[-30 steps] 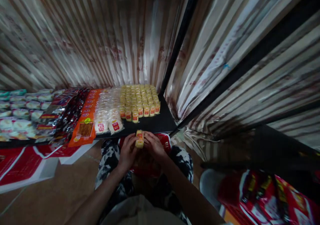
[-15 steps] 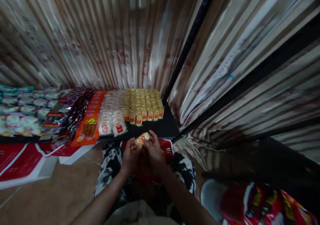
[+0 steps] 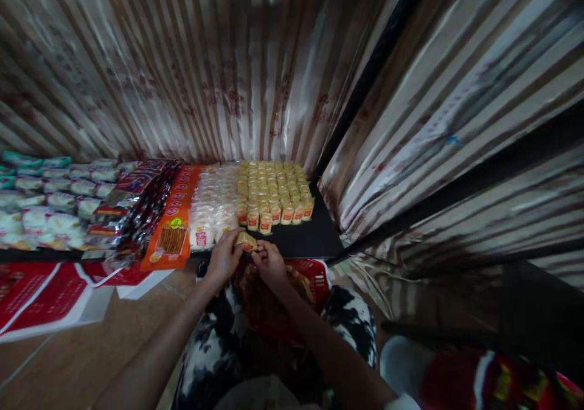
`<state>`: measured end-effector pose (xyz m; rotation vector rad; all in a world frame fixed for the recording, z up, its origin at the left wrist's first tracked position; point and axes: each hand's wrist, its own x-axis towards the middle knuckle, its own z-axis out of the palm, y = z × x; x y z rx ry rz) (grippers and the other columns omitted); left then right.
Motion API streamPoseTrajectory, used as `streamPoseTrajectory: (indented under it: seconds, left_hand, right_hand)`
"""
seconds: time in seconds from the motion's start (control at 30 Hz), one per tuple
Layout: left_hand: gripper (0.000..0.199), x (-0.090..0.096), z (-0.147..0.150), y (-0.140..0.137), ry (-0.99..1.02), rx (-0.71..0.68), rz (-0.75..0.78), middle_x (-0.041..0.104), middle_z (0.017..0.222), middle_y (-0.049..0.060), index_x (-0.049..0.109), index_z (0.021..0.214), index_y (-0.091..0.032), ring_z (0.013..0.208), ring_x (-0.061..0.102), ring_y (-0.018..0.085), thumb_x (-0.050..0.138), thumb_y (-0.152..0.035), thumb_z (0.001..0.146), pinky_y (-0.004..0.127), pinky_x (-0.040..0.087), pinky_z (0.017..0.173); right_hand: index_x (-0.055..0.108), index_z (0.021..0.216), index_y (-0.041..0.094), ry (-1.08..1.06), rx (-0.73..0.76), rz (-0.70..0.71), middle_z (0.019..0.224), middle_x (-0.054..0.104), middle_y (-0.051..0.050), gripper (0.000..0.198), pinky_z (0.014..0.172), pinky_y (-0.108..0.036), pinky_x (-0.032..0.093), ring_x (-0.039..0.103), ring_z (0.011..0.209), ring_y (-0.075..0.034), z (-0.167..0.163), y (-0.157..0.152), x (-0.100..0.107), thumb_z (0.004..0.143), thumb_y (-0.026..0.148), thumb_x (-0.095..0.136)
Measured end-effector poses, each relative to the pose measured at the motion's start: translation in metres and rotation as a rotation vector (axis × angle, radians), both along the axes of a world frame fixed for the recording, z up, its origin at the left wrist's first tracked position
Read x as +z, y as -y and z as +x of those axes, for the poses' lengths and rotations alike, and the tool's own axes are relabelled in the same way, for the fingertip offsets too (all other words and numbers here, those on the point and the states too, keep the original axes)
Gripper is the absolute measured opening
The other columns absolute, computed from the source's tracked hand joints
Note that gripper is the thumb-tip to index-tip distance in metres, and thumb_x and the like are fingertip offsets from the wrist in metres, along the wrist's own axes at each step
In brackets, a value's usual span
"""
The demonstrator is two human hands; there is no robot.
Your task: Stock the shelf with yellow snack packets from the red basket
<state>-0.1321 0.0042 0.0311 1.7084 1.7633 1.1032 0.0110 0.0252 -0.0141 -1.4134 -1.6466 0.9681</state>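
Note:
A small yellow wrapped snack pack [image 3: 247, 241] with a red-orange label is held between both hands at the front edge of the black shelf [image 3: 301, 243]. My left hand [image 3: 225, 257] grips its left end, fingers closed. With thumb and fingers pinched, my right hand [image 3: 270, 265] holds its right end. Just beyond stand rows of similar yellow packs [image 3: 274, 188], their labelled fronts facing me. Below my hands, between my knees, sits an open red bag [image 3: 322, 281]; its contents are too dark to make out.
Left of the yellow packs lie clear-and-white packets [image 3: 203, 215], an orange snack bag [image 3: 171, 233], dark shiny packets [image 3: 141, 209] and white-and-green packs [image 3: 55, 200]. Red-and-white boxes [image 3: 31, 294] rest below the shelf. A black pole [image 3: 365, 87] and striped curtain [image 3: 237, 63] bound the back. Red packages [image 3: 497, 379] lie lower right.
The snack pack has risen slightly towards the shelf and now tilts the other way. My left hand has shifted to its left end. The camera view has turned a little left.

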Motion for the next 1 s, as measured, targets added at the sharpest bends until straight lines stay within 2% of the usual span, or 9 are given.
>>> streamPoseTrajectory:
  seconds: [0.13,0.23,0.33,0.47,0.57,0.7,0.8,0.9,1.0]
  left_hand:
    - [0.041,0.002,-0.010,-0.018,-0.151,-0.075,0.053,0.058,0.109,0.008,0.052,0.121,-0.021,0.105,0.053,0.020,0.043,-0.013,0.081,0.037,0.044,0.093]
    - [0.045,0.000,-0.014,-0.028,-0.218,-0.035,0.053,0.058,0.109,0.010,0.046,0.126,-0.017,0.105,0.053,0.022,0.044,-0.014,0.081,0.039,0.044,0.093]
    - [0.044,-0.004,-0.014,-0.035,-0.229,-0.012,0.057,0.058,0.115,0.012,0.044,0.126,-0.015,0.108,0.053,0.023,0.046,-0.017,0.082,0.040,0.043,0.094]
    - [0.038,-0.007,-0.012,-0.040,-0.293,-0.092,0.033,0.059,0.115,0.012,0.050,0.119,-0.015,0.110,0.052,0.024,0.048,-0.016,0.081,0.040,0.043,0.095]
    - [0.033,-0.011,-0.009,-0.041,-0.291,-0.141,0.002,0.061,0.112,0.012,0.053,0.115,-0.015,0.108,0.054,0.024,0.049,-0.018,0.082,0.039,0.044,0.094]
    - [0.036,-0.022,-0.008,-0.036,-0.229,-0.111,0.044,0.059,0.116,0.011,0.050,0.119,-0.015,0.110,0.054,0.022,0.050,-0.022,0.084,0.038,0.044,0.096]
    - [0.035,-0.034,-0.011,-0.021,-0.261,0.013,0.216,0.057,0.119,0.012,0.048,0.121,-0.015,0.113,0.052,0.020,0.045,-0.020,0.087,0.038,0.046,0.095]
    - [0.030,-0.050,-0.016,-0.005,-0.451,0.056,0.364,0.058,0.118,0.010,0.055,0.114,-0.018,0.117,0.049,0.022,0.044,-0.013,0.086,0.042,0.045,0.097]
    - [0.033,-0.066,-0.022,0.004,-0.655,-0.021,0.372,0.057,0.124,0.009,0.057,0.113,-0.018,0.126,0.041,0.027,0.048,-0.009,0.082,0.046,0.045,0.097]
  right_hand:
    - [0.054,0.113,0.018,-0.077,0.048,-0.022,0.092,0.059,-0.005,0.038,0.070,-0.029,0.054,0.061,0.071,-0.014,-0.017,-0.008,-0.012,0.075,0.022,0.049]
    - [0.053,0.115,0.015,-0.090,0.055,0.007,0.098,0.059,-0.009,0.038,0.076,-0.031,0.053,0.061,0.080,-0.016,-0.023,-0.010,-0.016,0.078,0.022,0.044]
    - [0.051,0.118,0.015,-0.050,0.019,0.090,0.106,0.057,-0.011,0.040,0.083,-0.033,0.051,0.059,0.089,-0.018,-0.023,-0.012,-0.010,0.079,0.021,0.043]
    - [0.044,0.129,0.015,0.055,0.022,0.193,0.119,0.053,-0.013,0.050,0.094,-0.038,0.044,0.057,0.095,-0.020,-0.022,-0.013,0.001,0.080,0.026,0.047]
    - [0.039,0.133,0.015,0.105,0.070,0.214,0.128,0.049,-0.012,0.055,0.099,-0.036,0.039,0.051,0.112,-0.022,-0.023,-0.018,0.004,0.080,0.026,0.048]
    - [0.044,0.130,0.014,0.187,0.056,0.197,0.124,0.054,-0.012,0.050,0.095,-0.033,0.043,0.054,0.110,-0.022,-0.028,-0.025,-0.001,0.081,0.025,0.047]
    - [0.045,0.129,0.016,0.201,-0.005,0.263,0.121,0.056,-0.011,0.049,0.091,-0.031,0.045,0.057,0.105,-0.020,-0.032,-0.024,-0.007,0.082,0.029,0.049]
    - [0.045,0.129,0.016,0.184,-0.057,0.300,0.121,0.057,-0.011,0.048,0.089,-0.031,0.046,0.058,0.105,-0.021,-0.034,-0.022,-0.010,0.083,0.032,0.049]
    - [0.046,0.126,0.016,0.158,-0.110,0.266,0.120,0.058,-0.011,0.047,0.087,-0.031,0.047,0.059,0.103,-0.021,-0.037,-0.021,-0.010,0.082,0.033,0.050]
